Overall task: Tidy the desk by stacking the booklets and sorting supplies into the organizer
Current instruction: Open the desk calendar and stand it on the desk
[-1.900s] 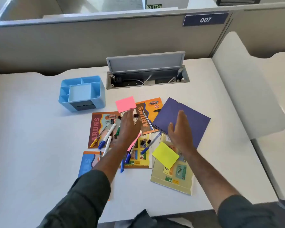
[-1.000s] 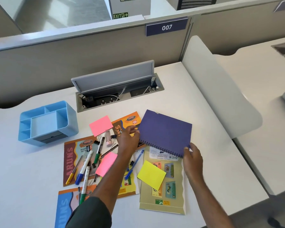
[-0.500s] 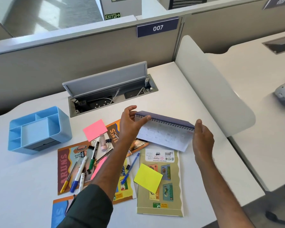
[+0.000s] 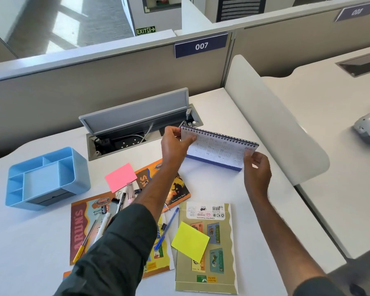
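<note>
while both hands hold it up off the white table [image 4: 233, 189], the purple spiral-bound desk calendar [image 4: 219, 150] hangs tilted in the air in front of the open grey cable box [image 4: 137, 124], its wire spine uppermost and its printed white page facing the camera. the left hand [image 4: 174, 144] has its grip on the calendar's left end, thumb on the page and fingers behind near the spine. the right hand [image 4: 257, 169] has its grip on the lower right corner, pinching the page edge with thumb and fingertips.

below the calendar on the table lies a spread of booklets: an orange notebook with a cowboy picture [image 4: 175, 189] under the left forearm, a brown "arun's" booklet [image 4: 83, 227] to its left, a yellow booklet [image 4: 156, 259] partly hidden by the dark sleeve [image 4: 115, 253], and an olive-green booklet [image 4: 209, 248] lying face down nearest the camera. a yellow sticky pad [image 4: 190, 241] rests on the olive booklet; a pink sticky pad [image 4: 120, 177] lies by the orange one. a blue pen [image 4: 166, 228], a yellow-capped pen [image 4: 84, 242], a white marker [image 4: 102, 228] and black binder clips [image 4: 115, 200] are scattered over the booklets. the light blue plastic organizer [image 4: 45, 178] stands well to the left, apart from the pile.
</note>
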